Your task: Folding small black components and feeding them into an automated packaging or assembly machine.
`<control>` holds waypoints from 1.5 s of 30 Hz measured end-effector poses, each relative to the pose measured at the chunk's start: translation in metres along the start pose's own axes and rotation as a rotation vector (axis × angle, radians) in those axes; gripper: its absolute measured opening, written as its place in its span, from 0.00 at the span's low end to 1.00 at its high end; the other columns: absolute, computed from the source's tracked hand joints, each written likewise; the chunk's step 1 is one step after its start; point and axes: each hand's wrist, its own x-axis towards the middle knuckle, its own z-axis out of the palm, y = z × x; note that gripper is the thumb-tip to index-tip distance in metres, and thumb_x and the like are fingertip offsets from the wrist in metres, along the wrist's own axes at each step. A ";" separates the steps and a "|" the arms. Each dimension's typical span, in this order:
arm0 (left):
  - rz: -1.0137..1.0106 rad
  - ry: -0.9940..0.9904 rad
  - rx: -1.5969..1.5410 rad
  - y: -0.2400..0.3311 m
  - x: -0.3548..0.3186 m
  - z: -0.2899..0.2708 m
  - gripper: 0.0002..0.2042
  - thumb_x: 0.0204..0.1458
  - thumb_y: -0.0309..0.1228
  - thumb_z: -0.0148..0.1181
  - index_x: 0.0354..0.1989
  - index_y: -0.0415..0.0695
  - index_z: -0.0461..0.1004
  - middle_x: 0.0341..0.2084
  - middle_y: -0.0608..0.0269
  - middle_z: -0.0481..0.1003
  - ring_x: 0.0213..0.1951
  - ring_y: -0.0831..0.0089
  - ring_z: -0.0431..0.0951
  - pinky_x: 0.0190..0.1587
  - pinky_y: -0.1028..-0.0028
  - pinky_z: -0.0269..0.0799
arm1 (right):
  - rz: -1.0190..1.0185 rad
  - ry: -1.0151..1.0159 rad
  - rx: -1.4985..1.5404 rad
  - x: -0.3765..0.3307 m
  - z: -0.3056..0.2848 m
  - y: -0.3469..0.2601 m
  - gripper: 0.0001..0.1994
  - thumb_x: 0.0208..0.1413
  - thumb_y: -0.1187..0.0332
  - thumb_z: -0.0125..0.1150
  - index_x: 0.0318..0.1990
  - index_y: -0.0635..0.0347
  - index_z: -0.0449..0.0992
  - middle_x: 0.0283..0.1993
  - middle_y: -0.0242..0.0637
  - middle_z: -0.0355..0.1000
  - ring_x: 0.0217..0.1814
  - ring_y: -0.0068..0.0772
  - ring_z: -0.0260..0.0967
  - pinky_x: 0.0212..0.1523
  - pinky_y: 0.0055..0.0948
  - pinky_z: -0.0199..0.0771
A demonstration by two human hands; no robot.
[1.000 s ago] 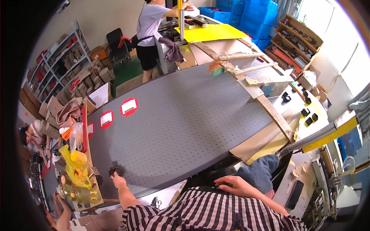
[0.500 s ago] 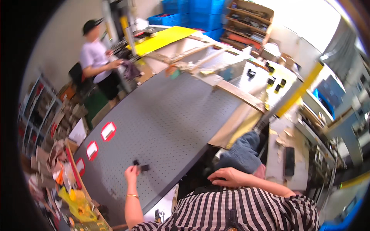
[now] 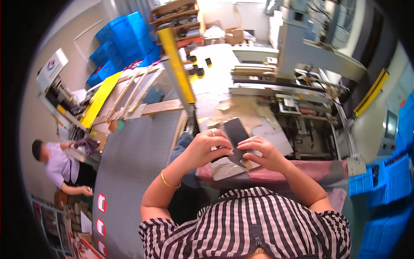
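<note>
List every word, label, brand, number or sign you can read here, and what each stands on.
No text is legible.
White panel, upper left: a small round red-and-blue mark; any lettering is too small and blurred to read.
Control screen, right: lit, but its display is too small to read.
Red-edged white card, lower left: no writing can be made out.
Dark slab by the hands: no marking can be made out.

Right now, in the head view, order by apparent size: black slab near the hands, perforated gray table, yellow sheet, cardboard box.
1. Perforated gray table
2. Yellow sheet and black slab: too close to rank; the slab is nearer
3. Cardboard box
</note>
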 end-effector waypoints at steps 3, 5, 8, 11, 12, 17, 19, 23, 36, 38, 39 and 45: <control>0.123 -0.067 -0.092 0.006 0.055 0.038 0.07 0.42 0.26 0.70 0.31 0.41 0.80 0.28 0.60 0.77 0.33 0.67 0.77 0.36 0.71 0.72 | 0.183 0.104 0.097 -0.042 -0.035 0.015 0.19 0.54 0.62 0.64 0.52 0.58 0.74 0.51 0.41 0.74 0.56 0.43 0.68 0.58 0.36 0.65; 0.167 -0.086 -0.070 0.014 0.085 0.053 0.07 0.43 0.26 0.70 0.31 0.42 0.80 0.29 0.61 0.76 0.33 0.68 0.77 0.37 0.71 0.72 | 0.309 0.146 0.254 -0.060 -0.057 0.026 0.21 0.55 0.60 0.64 0.54 0.59 0.73 0.51 0.41 0.74 0.56 0.37 0.69 0.58 0.33 0.64; 0.129 -0.182 -0.101 0.010 0.123 0.067 0.08 0.43 0.27 0.71 0.32 0.43 0.79 0.31 0.62 0.76 0.35 0.68 0.76 0.38 0.71 0.72 | 0.336 0.212 0.360 -0.070 -0.086 0.042 0.22 0.54 0.61 0.65 0.54 0.59 0.73 0.49 0.39 0.74 0.54 0.34 0.69 0.58 0.30 0.64; 0.113 -0.235 -0.060 -0.010 0.160 0.080 0.11 0.43 0.29 0.71 0.35 0.44 0.79 0.35 0.62 0.75 0.39 0.68 0.75 0.41 0.72 0.71 | 0.264 0.341 0.204 -0.064 -0.113 0.067 0.24 0.50 0.64 0.68 0.55 0.58 0.72 0.47 0.35 0.74 0.52 0.34 0.68 0.56 0.31 0.65; 0.149 -0.220 0.017 -0.022 0.172 0.084 0.12 0.43 0.30 0.72 0.37 0.44 0.79 0.37 0.62 0.75 0.41 0.68 0.74 0.43 0.72 0.70 | 0.268 0.370 0.182 -0.059 -0.124 0.075 0.25 0.49 0.64 0.68 0.55 0.58 0.72 0.46 0.34 0.74 0.51 0.35 0.68 0.56 0.32 0.66; -0.005 -0.086 -0.202 -0.092 0.252 0.107 0.20 0.43 0.28 0.72 0.47 0.44 0.75 0.47 0.64 0.74 0.46 0.74 0.73 0.47 0.74 0.70 | 0.205 0.325 0.028 -0.007 -0.200 0.153 0.28 0.50 0.65 0.68 0.59 0.59 0.67 0.45 0.36 0.75 0.47 0.28 0.69 0.49 0.28 0.70; -0.035 -0.035 -0.276 -0.121 0.306 0.111 0.19 0.47 0.24 0.67 0.49 0.41 0.73 0.50 0.62 0.73 0.48 0.75 0.73 0.49 0.74 0.71 | 0.340 0.299 0.311 0.018 -0.232 0.213 0.28 0.52 0.66 0.67 0.60 0.62 0.65 0.45 0.37 0.74 0.44 0.21 0.69 0.45 0.22 0.72; -0.147 0.102 -0.355 -0.174 0.410 0.100 0.28 0.50 0.23 0.65 0.61 0.39 0.62 0.37 0.58 0.78 0.37 0.77 0.77 0.44 0.77 0.74 | 0.430 0.356 0.274 0.076 -0.304 0.284 0.27 0.56 0.67 0.64 0.61 0.66 0.63 0.43 0.38 0.76 0.42 0.21 0.72 0.43 0.22 0.73; 0.137 0.319 -0.087 -0.178 0.357 0.091 0.38 0.41 0.40 0.74 0.61 0.44 0.63 0.48 0.55 0.73 0.49 0.64 0.72 0.46 0.67 0.70 | 0.310 0.902 0.168 0.086 -0.234 0.205 0.16 0.64 0.59 0.51 0.45 0.65 0.75 0.38 0.36 0.76 0.42 0.26 0.72 0.46 0.27 0.70; 0.005 0.148 -0.142 -0.162 0.288 0.081 0.28 0.47 0.31 0.69 0.58 0.46 0.68 0.47 0.62 0.75 0.49 0.73 0.74 0.50 0.70 0.71 | 0.213 0.502 0.322 0.048 -0.162 0.180 0.11 0.63 0.67 0.51 0.35 0.65 0.77 0.35 0.34 0.74 0.37 0.24 0.69 0.42 0.27 0.70; -0.039 0.105 -0.263 -0.163 0.254 0.077 0.23 0.50 0.29 0.67 0.55 0.44 0.71 0.47 0.62 0.76 0.47 0.76 0.75 0.47 0.73 0.71 | 0.266 0.321 0.315 0.023 -0.122 0.172 0.09 0.62 0.71 0.52 0.35 0.65 0.77 0.35 0.35 0.75 0.36 0.25 0.70 0.40 0.25 0.71; -0.414 0.572 -0.419 -0.179 0.013 0.014 0.09 0.57 0.31 0.59 0.41 0.39 0.78 0.30 0.64 0.80 0.35 0.81 0.77 0.37 0.80 0.71 | 0.453 -0.205 0.618 -0.022 0.015 0.068 0.09 0.60 0.73 0.54 0.43 0.67 0.77 0.37 0.39 0.79 0.40 0.27 0.76 0.44 0.25 0.74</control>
